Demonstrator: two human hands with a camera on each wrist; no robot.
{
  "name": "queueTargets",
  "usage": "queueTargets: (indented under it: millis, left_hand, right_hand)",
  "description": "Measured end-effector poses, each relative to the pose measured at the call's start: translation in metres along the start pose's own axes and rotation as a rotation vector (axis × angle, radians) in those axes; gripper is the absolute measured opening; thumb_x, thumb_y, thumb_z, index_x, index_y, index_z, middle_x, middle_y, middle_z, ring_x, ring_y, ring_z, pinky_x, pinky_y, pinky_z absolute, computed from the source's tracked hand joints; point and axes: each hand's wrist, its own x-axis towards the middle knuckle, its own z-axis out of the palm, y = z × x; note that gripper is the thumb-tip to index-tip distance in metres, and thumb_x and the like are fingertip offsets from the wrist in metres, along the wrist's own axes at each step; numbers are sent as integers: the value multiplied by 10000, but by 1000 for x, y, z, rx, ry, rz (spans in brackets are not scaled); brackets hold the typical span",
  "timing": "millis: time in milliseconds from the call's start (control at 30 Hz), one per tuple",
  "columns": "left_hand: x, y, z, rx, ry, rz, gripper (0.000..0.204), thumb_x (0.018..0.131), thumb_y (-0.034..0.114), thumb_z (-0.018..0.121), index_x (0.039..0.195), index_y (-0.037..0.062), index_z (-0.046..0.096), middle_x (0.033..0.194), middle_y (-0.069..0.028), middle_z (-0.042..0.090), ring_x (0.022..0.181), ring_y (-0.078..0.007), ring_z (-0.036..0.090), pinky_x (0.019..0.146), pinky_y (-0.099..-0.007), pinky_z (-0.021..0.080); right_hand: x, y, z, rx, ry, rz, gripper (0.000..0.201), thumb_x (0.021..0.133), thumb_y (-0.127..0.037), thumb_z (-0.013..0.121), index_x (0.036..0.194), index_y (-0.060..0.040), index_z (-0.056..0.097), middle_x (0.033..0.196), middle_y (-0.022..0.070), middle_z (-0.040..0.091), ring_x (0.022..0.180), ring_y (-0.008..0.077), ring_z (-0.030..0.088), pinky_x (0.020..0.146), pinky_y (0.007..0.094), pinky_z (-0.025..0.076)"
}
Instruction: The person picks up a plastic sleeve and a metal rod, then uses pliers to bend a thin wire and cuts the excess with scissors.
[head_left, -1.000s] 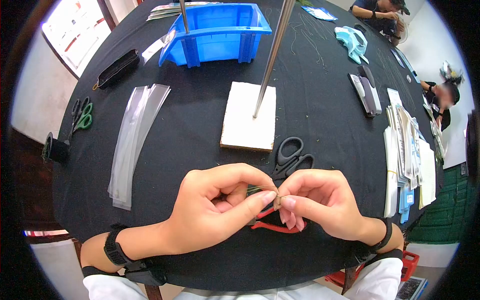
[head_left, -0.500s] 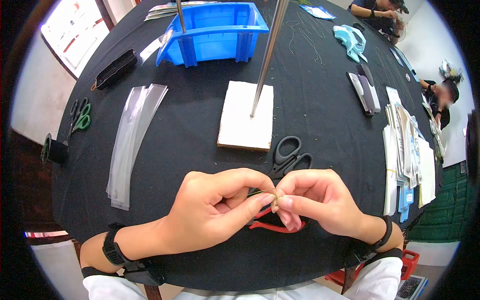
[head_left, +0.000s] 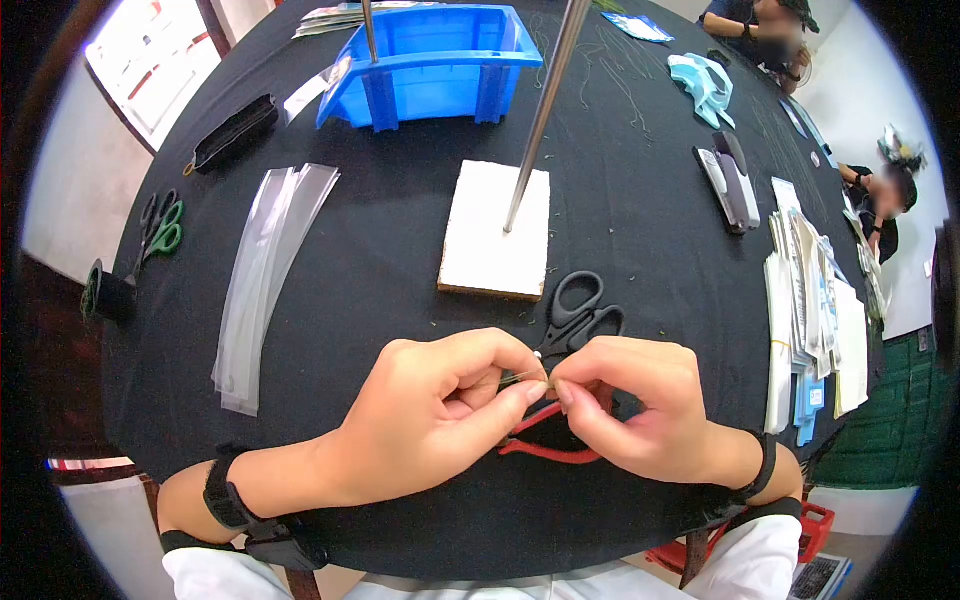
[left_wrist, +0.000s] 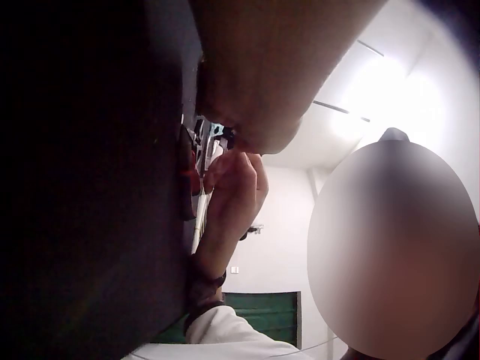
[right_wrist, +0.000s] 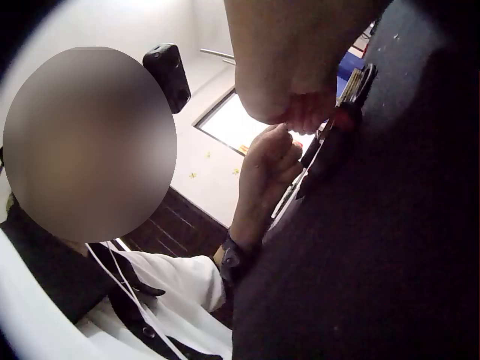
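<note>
In the head view my left hand (head_left: 425, 405) pinches several strands of thin greenish thread (head_left: 517, 377) between thumb and index finger. My right hand (head_left: 650, 405) meets it fingertip to fingertip and pinches the same thread at its end, where a small pale bit shows; the fingers hide most of it. Below the hands lie red-handled pliers (head_left: 550, 455), partly covered by the right hand. Black-handled scissors (head_left: 578, 312) rest just beyond the fingertips. Both wrist views show the two hands together above the dark cloth, with the thread itself too dim to make out.
A white block (head_left: 495, 230) with an upright metal rod (head_left: 540, 130) stands ahead. Behind it is a blue bin (head_left: 430, 90). Clear plastic strips (head_left: 270, 290) lie left; a stapler (head_left: 728, 185) and stacked cards (head_left: 810, 310) lie right. Green-handled scissors (head_left: 165, 235) and a thread spool (head_left: 112, 295) are far left.
My right hand has turned, its lower fingers now curled in out of sight, and its fingertips have drawn slightly right. The left hand keeps its pinch almost in place.
</note>
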Motion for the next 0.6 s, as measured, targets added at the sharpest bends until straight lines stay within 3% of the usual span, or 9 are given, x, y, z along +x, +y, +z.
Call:
queueTargets:
  millis: [233,300,367,600]
  left_hand:
    - [1,2,-3,-22,-1,-42,74,800,49,621,852,-3,610,487,89,319,462,-2,247,436,-212,185]
    - [2,2,-5,-48,-4,-76,76,808,52,615,856,-7,609,497,93,335,466,3,257,438,-205,191]
    - [3,2,-6,-93,9,-102,77,816,55,610,857,-10,607,508,97,350,471,8,267,440,-198,198]
    - [9,4,-17,-216,126,-130,111,818,70,627,877,-24,625,541,95,406,485,21,296,446,-180,203]
  right_hand:
    - [5,5,-9,-157,49,-4,74,718,8,604,784,-16,581,671,72,564,526,158,550,464,265,443]
    - [10,9,-12,-310,18,-19,170,712,10,578,879,-13,559,846,119,568,715,276,583,620,349,484]
    - [13,13,-16,-428,-29,3,215,693,9,574,904,-14,539,869,121,549,780,318,573,695,382,477]
    - [18,13,-48,-562,-278,112,219,665,-87,636,859,-38,545,822,109,552,759,291,581,656,360,475]
